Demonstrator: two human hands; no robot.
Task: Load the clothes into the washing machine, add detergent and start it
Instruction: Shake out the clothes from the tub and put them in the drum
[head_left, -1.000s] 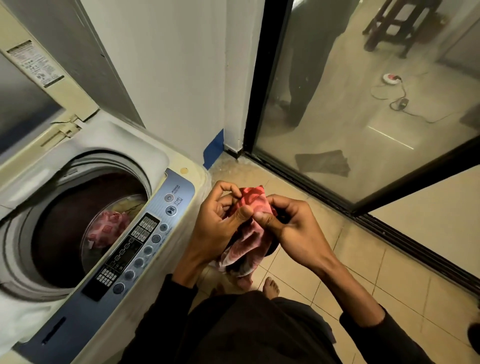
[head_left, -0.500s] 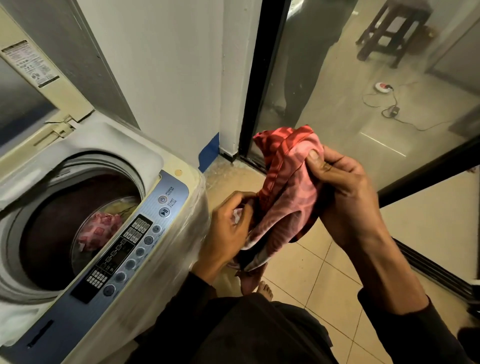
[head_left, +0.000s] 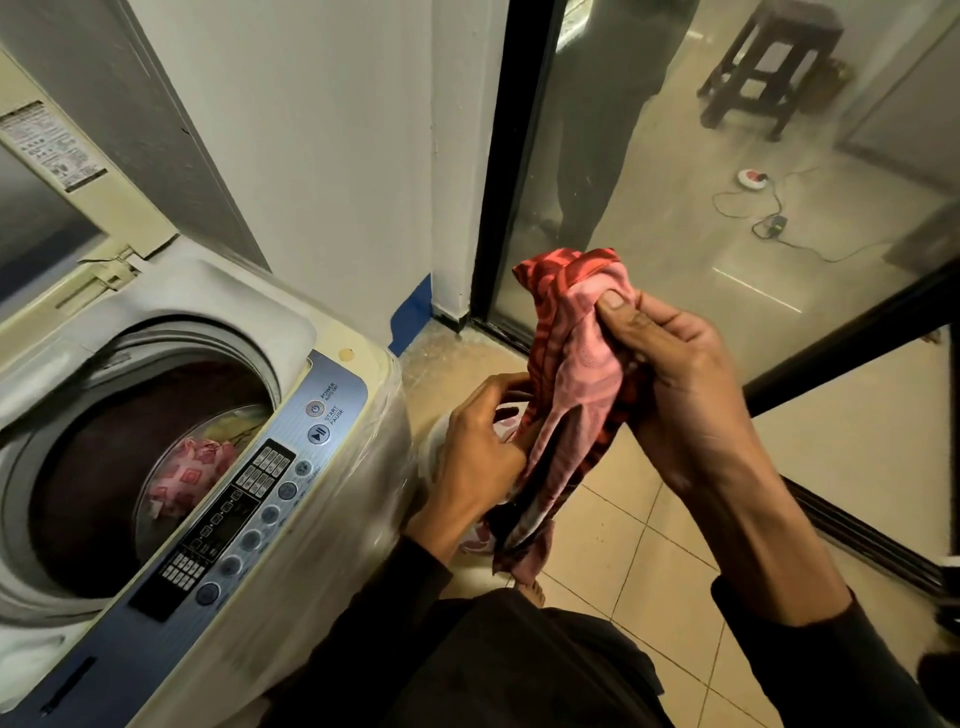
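Tiled floor (head_left: 623, 540) and a glass sliding door (head_left: 727, 208) are seen beside an open top-loading washing machine (head_left: 332, 499), in whose drum a pink patterned cloth (head_left: 182, 483) is lying. A red-and-pink garment (head_left: 576, 374) is held right of the machine: its upper part is pinched by the right hand (head_left: 670, 374), its lower part gripped by the left hand (head_left: 478, 447).
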